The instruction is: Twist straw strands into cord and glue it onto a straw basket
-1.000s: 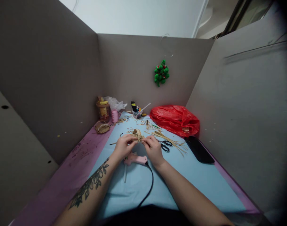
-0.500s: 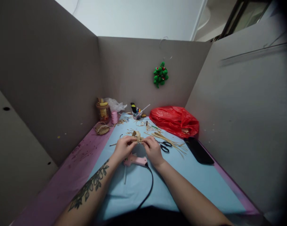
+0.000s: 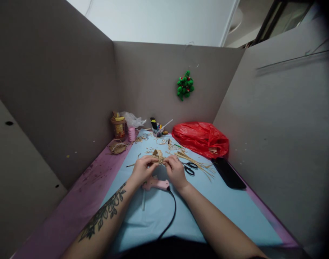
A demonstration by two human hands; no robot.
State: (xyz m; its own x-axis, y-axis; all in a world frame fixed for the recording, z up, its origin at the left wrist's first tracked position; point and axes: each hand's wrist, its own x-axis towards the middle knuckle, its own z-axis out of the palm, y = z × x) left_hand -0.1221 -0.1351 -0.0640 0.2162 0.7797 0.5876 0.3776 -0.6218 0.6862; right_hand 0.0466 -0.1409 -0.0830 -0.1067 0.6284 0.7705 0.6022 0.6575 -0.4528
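Note:
Between my hands is a small tan piece of woven straw (image 3: 158,154), with a curled strip standing up at its top. My left hand (image 3: 144,168) pinches its left side, thumb and fingertips together. On its right side my right hand (image 3: 176,171) grips it the same way. The fingers hide much of the piece's lower part. Just below my hands a pink glue gun (image 3: 157,183) lies on the blue sheet, its black cord running toward me. Black-handled scissors (image 3: 190,169) lie to the right of my right hand.
Long straw strips (image 3: 192,160) lie beyond the scissors, with scraps scattered farther back. A red plastic bag (image 3: 200,138) and a black tray-like object (image 3: 229,173) are at the right. A pen cup (image 3: 157,131), pink thread spool (image 3: 131,134), jar (image 3: 118,127) and small woven basket (image 3: 117,147) stand behind.
My hands keep hold of the straw piece in nearly the same place, with only a very slight shift of the fingers. The whole view has moved a little; nothing on the table differs.

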